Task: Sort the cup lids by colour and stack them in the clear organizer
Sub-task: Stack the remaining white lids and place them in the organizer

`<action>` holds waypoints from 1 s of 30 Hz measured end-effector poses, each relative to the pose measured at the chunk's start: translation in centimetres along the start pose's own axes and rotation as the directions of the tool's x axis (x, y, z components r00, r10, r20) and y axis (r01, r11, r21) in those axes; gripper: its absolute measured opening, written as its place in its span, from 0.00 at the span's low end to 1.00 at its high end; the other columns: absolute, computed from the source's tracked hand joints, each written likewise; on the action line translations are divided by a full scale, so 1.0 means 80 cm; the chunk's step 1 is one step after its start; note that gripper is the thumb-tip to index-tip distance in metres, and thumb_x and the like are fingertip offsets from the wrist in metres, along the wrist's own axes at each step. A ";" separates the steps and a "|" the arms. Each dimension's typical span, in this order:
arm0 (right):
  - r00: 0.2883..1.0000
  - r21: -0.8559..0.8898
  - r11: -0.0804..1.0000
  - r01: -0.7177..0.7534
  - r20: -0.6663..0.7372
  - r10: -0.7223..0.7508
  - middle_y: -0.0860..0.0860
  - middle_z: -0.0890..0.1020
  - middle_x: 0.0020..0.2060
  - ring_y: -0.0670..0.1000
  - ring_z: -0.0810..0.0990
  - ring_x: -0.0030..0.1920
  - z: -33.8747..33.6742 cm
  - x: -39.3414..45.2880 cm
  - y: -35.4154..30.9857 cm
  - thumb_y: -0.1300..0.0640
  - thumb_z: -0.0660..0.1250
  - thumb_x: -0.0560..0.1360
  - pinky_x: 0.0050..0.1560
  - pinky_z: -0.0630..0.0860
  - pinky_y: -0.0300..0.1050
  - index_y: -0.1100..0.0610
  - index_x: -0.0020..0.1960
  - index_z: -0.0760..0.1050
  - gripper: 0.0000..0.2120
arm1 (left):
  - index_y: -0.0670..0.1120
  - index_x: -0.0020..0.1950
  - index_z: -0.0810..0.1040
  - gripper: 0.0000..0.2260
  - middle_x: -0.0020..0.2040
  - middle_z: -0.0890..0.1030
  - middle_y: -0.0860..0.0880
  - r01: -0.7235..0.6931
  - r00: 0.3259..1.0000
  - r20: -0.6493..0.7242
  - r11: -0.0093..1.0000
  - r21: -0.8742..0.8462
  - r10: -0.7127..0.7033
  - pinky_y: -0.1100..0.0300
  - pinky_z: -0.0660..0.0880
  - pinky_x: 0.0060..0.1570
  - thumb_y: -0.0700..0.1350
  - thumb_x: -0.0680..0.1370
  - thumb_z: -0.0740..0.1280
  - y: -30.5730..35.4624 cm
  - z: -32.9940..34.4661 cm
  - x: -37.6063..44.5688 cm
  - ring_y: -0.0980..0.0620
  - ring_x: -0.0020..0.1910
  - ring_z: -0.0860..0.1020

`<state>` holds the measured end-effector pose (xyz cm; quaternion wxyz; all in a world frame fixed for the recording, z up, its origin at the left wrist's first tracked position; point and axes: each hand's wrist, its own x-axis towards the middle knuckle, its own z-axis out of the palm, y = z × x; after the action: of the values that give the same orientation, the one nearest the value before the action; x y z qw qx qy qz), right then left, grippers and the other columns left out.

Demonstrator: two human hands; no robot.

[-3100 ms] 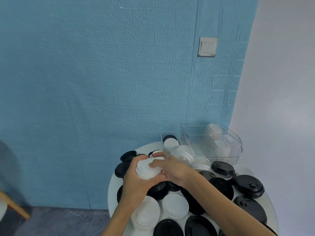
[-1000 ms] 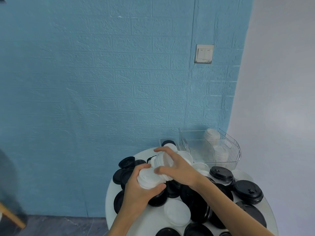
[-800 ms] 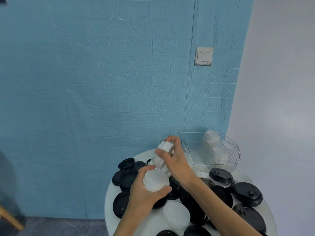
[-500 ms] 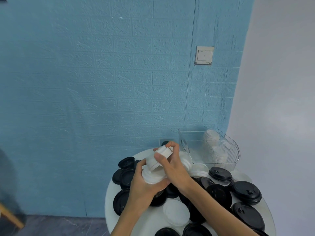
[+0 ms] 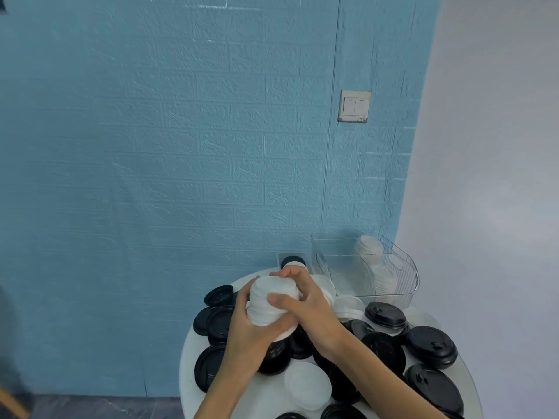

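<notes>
A short stack of white lids (image 5: 272,300) sits between both hands, held up above the middle of the round table (image 5: 189,352). The left hand (image 5: 251,334) cups the stack from below with fingers curled round its side, and the right hand (image 5: 305,306) wraps over the top and far side, thumb pressed across the front — both grips closed on the same stack. The step in hand looks like squaring up a batch of white lids so they nest before going into storage.

The clear organizer (image 5: 402,285) stands at the back right of the table, against the blue wall (image 5: 181,146), and already holds white lid stacks (image 5: 381,276) in its right part; its left part appears empty. The next move probably calls for carrying the nested stack over the loose lids and setting it in beside those white ones, keeping it level so it does not fan apart. Many black lids (image 5: 384,349) and a few loose white lids (image 5: 308,385) lie scattered on the table, so most of the sorting remains.

Half a second ago the right hand was tilting a few lids onto the ones in the left hand — now the two lots are joined into one stack and both hands close round it.
</notes>
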<state>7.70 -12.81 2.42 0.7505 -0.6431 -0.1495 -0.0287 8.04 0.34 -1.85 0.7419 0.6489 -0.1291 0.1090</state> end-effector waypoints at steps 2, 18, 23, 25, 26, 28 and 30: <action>0.998 -0.010 0.999 -0.050 0.034 0.051 0.52 0.83 0.58 0.52 0.82 0.58 -0.002 -0.001 -0.001 0.55 0.77 0.66 0.58 0.80 0.47 0.50 0.62 0.77 0.26 | 0.55 0.66 0.75 0.41 0.56 0.85 0.56 -0.003 1.000 -0.004 1.000 0.005 0.003 0.61 0.80 0.50 0.52 0.55 0.85 -0.001 -0.001 0.001 0.54 0.56 0.84; 0.963 0.171 0.949 -0.264 -0.002 0.268 0.57 0.83 0.51 0.54 0.83 0.48 -0.005 0.009 -0.003 0.61 0.75 0.69 0.42 0.80 0.45 0.57 0.63 0.79 0.22 | 0.62 0.70 0.71 0.43 0.59 0.82 0.61 -0.063 0.997 0.039 0.998 0.019 0.062 0.66 0.78 0.51 0.51 0.58 0.84 0.003 0.011 -0.002 0.61 0.59 0.81; 0.949 0.265 0.916 -0.302 -0.009 0.315 0.58 0.83 0.51 0.57 0.84 0.49 -0.010 0.014 0.003 0.63 0.77 0.63 0.45 0.82 0.48 0.55 0.67 0.75 0.33 | 0.60 0.66 0.75 0.35 0.56 0.83 0.62 -0.068 0.997 0.023 0.997 0.028 0.068 0.66 0.78 0.49 0.58 0.60 0.81 0.005 0.015 -0.003 0.59 0.56 0.82; 0.935 0.300 0.890 -0.344 0.021 0.354 0.57 0.84 0.50 0.57 0.84 0.49 -0.010 0.012 0.002 0.63 0.77 0.63 0.48 0.81 0.51 0.54 0.67 0.73 0.33 | 0.60 0.64 0.76 0.31 0.56 0.83 0.60 -0.067 0.998 0.004 0.998 0.007 0.066 0.65 0.79 0.51 0.61 0.62 0.78 0.004 0.017 -0.004 0.58 0.56 0.82; 0.928 0.318 0.876 -0.362 0.040 0.369 0.57 0.84 0.49 0.57 0.84 0.49 -0.010 0.010 0.002 0.63 0.77 0.63 0.50 0.81 0.52 0.55 0.66 0.73 0.32 | 0.59 0.63 0.77 0.29 0.57 0.83 0.59 -0.067 0.998 -0.009 0.998 -0.005 0.067 0.65 0.79 0.51 0.63 0.64 0.76 0.003 0.017 -0.004 0.57 0.57 0.82; 0.923 0.347 0.857 -0.380 0.079 0.377 0.57 0.83 0.51 0.57 0.83 0.52 -0.010 0.007 0.003 0.61 0.77 0.65 0.54 0.80 0.54 0.57 0.64 0.75 0.28 | 0.57 0.62 0.78 0.26 0.57 0.84 0.57 -0.067 0.998 -0.019 0.997 -0.033 0.066 0.65 0.78 0.51 0.63 0.66 0.74 0.004 0.019 -0.005 0.57 0.57 0.83; 0.922 0.336 0.859 -0.386 0.098 0.375 0.59 0.82 0.56 0.59 0.83 0.58 -0.011 0.008 0.007 0.59 0.78 0.69 0.59 0.79 0.56 0.60 0.66 0.75 0.28 | 0.53 0.63 0.78 0.26 0.58 0.84 0.55 -0.066 0.998 -0.012 0.997 -0.037 0.066 0.65 0.78 0.53 0.62 0.68 0.73 0.003 0.021 -0.004 0.55 0.58 0.82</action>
<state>8.64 -13.49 1.93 0.8409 -0.5170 -0.0332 0.1563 7.55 -1.32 -1.52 0.7506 0.6296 -0.1486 0.1344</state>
